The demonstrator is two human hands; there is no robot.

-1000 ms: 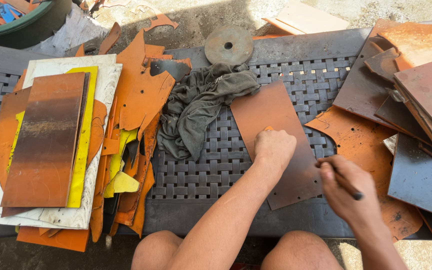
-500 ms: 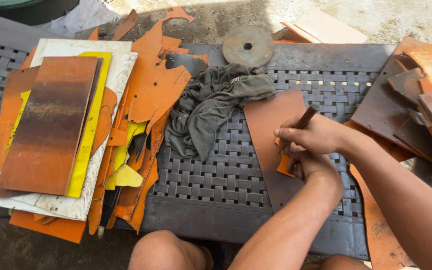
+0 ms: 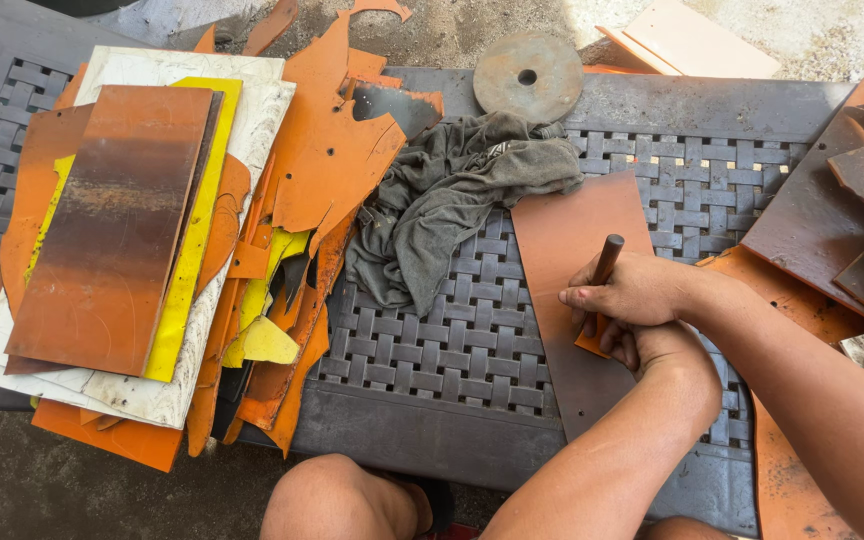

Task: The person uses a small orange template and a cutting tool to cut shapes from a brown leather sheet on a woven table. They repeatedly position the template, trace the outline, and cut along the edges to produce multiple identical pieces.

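Observation:
A brown rectangular sheet (image 3: pixel 572 230) lies on the dark woven table (image 3: pixel 432 340). My right hand (image 3: pixel 637 292) reaches in from the right and is closed around a dark cylindrical tool (image 3: pixel 607 257), held nearly upright over the sheet. My left hand (image 3: pixel 652 350) sits just below it and is partly covered by it. Its fingers curl on a small orange piece (image 3: pixel 590 346) resting on the sheet. The two hands touch.
A grey rag (image 3: pixel 452 200) lies bunched left of the sheet. A round metal disc (image 3: pixel 527 75) with a centre hole sits at the back. Stacked orange, yellow, white and rusty-brown sheets (image 3: pixel 122 220) fill the left side. Dark and orange offcuts (image 3: pixel 832 210) pile up on the right.
My right hand has moved left with the tool, from the sheet's right edge to just above my left hand. My left hand went from lying flat on the sheet to gripping the orange piece.

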